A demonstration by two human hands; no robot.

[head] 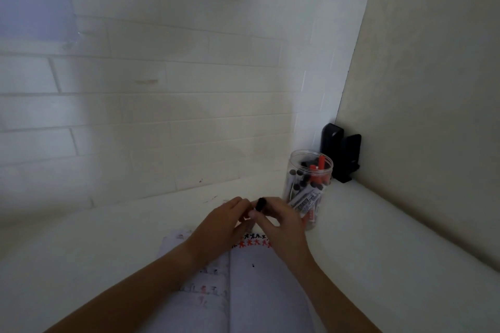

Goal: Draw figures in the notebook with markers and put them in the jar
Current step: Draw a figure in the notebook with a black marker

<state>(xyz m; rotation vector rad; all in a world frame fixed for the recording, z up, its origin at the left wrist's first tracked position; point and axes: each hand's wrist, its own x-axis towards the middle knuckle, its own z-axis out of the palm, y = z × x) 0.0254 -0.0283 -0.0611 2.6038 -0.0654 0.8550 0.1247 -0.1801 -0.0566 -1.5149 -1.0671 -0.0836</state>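
You are holding a black marker (261,204) in both hands, left hand (226,220) and right hand (281,220), above the notebook (259,273), so be pushing its cap straight, beside the jar (308,186).

Open notebook (259,278) with small figures, black marker (261,204) above, clear marker-filled jar (308,186) beside

Plain indoor desk corner, home or office undetermined: white worktop (378,238), painted brick wall (162,105), beige side partition (433,89), black bracket (341,154).
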